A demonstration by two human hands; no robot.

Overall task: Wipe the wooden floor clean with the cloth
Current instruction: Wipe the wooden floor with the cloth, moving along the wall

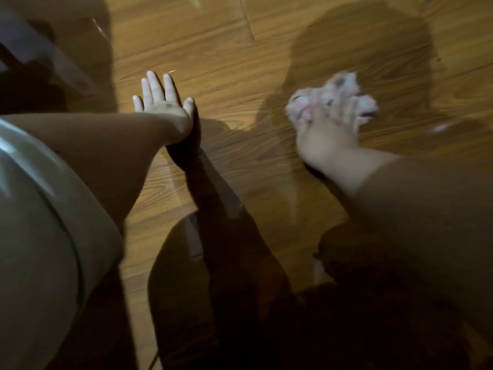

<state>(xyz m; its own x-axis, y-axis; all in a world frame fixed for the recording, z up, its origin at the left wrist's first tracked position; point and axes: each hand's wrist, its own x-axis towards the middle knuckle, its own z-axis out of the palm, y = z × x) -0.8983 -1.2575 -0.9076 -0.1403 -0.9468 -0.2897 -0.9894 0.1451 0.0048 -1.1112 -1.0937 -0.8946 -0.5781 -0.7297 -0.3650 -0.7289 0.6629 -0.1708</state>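
The wooden floor (pixel 226 76) fills the view, its planks brown with dark grain. My left hand (pixel 160 100) lies flat on the boards at centre left, fingers straight and spread. My right hand (pixel 328 126) is at centre right, blurred by motion, and presses a crumpled pinkish-white cloth (pixel 338 89) with dark spots against the floor. Its fingers spread over the cloth, which bulges out beyond the fingertips. Whether the fingers curl round the cloth is too blurred to tell.
A dark piece of furniture (pixel 34 62) stands at the upper left. My knee in light trousers (pixel 40 236) fills the lower left. Dark shadows of my arms and body lie across the lower middle. A small white scrap (pixel 441 127) sits right of the cloth.
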